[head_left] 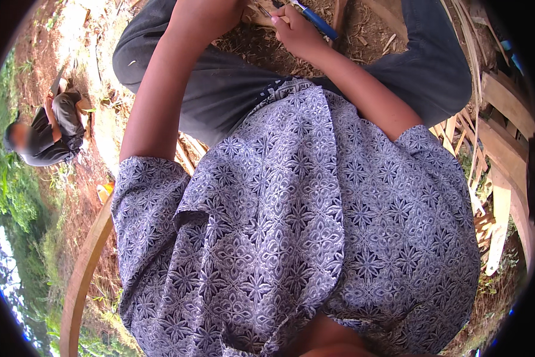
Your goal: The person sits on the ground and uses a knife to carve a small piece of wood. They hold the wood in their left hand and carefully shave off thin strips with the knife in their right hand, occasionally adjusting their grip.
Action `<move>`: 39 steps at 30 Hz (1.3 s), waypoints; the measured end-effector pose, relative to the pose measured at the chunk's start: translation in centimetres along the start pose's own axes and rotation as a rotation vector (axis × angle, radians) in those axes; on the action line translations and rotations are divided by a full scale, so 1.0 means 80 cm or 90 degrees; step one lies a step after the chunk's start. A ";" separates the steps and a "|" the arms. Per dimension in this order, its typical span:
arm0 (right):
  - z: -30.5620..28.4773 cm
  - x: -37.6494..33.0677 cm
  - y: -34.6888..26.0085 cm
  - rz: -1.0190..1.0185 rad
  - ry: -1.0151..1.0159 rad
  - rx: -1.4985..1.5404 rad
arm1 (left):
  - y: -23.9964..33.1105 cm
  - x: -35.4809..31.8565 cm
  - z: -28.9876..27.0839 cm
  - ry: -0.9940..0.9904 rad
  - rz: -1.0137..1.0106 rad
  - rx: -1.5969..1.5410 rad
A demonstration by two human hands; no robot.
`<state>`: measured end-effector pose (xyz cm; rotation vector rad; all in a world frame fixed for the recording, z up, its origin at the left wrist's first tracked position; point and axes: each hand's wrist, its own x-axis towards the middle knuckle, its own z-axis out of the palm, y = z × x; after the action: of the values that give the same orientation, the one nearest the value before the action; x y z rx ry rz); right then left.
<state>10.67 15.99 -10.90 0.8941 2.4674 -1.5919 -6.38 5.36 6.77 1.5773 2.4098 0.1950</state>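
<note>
Patterned cloth fills the near part of the view: a shirt [297, 226] in blue-grey and white with a dense flower-and-diamond print, soft and creased, short-sleeved. Dark trousers [220, 89] cover the knees beyond it, spread to left and right.

Both bare forearms run from the sleeves up to the far edge. The right hand [297, 30] is clenched around a tool [312, 19] with a blue, rounded, smooth handle, which slants across the fingers toward the right. The left hand [249, 11] is mostly cut off by the top edge; whether it grips anything cannot be told, though it sits just beside a pale wooden piece [266, 12] between the two hands.

Under the hands the ground [261, 50] is brown soil strewn with dry chips and shavings. On the right lies a heap of pale wooden slats [499, 137], flat, narrow and rough-cut. On the near left a curved wooden strip [83, 273] bends along the rim. Far to the left another person [53, 131] in dark clothes sits on reddish earth beside green plants [8, 184].
</note>
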 end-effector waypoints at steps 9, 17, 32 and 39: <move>-0.007 -0.001 0.038 0.198 -0.129 -0.052 | 0.001 0.013 0.010 -0.022 -0.065 0.017; -0.019 -0.023 -0.038 -0.088 0.004 0.088 | 0.003 0.008 0.009 0.025 -0.126 -0.029; 0.006 0.020 0.039 -0.091 -0.011 0.114 | 0.009 0.005 0.010 0.057 -0.094 -0.049; -0.015 0.018 -0.014 -0.120 0.000 0.099 | 0.011 -0.002 0.007 0.048 -0.134 -0.048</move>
<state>9.17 17.29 -9.98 0.6937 2.5216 -1.8661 -5.36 5.54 6.49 1.2946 2.5717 0.3056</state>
